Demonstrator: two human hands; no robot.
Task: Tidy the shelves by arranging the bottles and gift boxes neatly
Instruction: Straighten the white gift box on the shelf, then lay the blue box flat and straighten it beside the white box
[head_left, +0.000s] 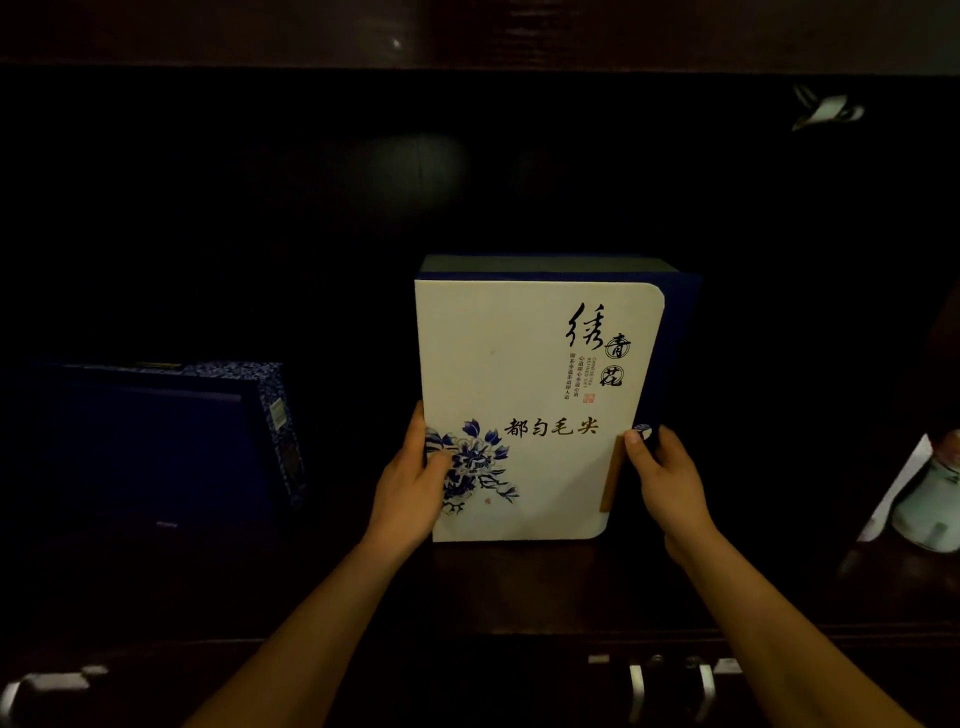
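I am facing a dark wooden shelf (519, 587) set in a very dim recess; the back of it is almost black, and another dark board runs across above. Far left, one dark blue gift box (150, 447) with a patterned blue-and-white side stands on the shelf, leaning back a little, well apart from my hands. My left hand (415, 483) grips the left edge of the white gift box (524, 364), thumb laid flat over the blue flower printed on its front, fingers hidden behind. That box stands upright at the middle of the shelf, white-faced with black calligraphy and a blue back and spine; it is the only white one I count. My right hand (665, 478) clasps its right edge near a small blue-and-white clasp, thumb pressed on the front, fingers curled round the blue side. At the far right, one pale ceramic bottle (930, 509) sits partly cut off by the frame, beside a white upright edge. So: two gift boxes, one bottle. Below the shelf's front edge, a few pale shapes show, too dim to name.
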